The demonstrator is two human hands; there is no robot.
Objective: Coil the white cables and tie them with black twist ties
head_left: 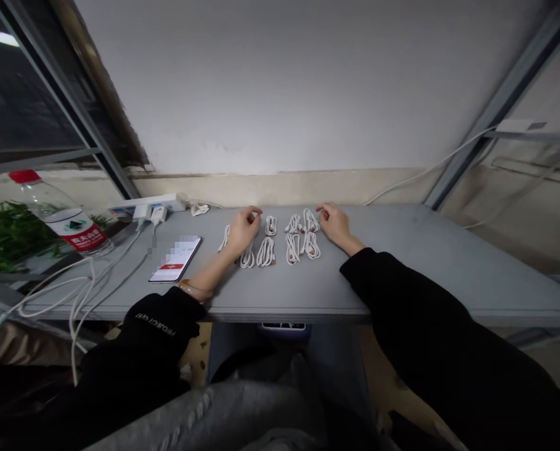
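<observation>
I have a pale wall (308,94) filling the upper part of my view, with the grey table (402,263) running along its foot. Two black sleeves reach in over the table's near edge, the right sleeve (411,294) from the right and the left sleeve (153,332), with lettering on it, from the left. Far to the left I see a clear bottle (80,230) with a red cap, and near it, at the back, a white power strip (167,200) with chargers plugged in. Pale cords (92,282) loop down past the near left edge. A phone (176,260) lies with its screen lit, left of the left forearm. The left hand (245,228) is over the left end of the cable group, fingers bent inward; I cannot tell whether they pinch anything. The right hand (334,223) is at the opposite end, fingers also curled, the tips just beside the far right coil; contact there is unclear to me. Between and around the hands, the white cable bundles (265,252) lie on the table in two rough rows, some partly hidden by the left arm, several showing small orange bits (273,262).
</observation>
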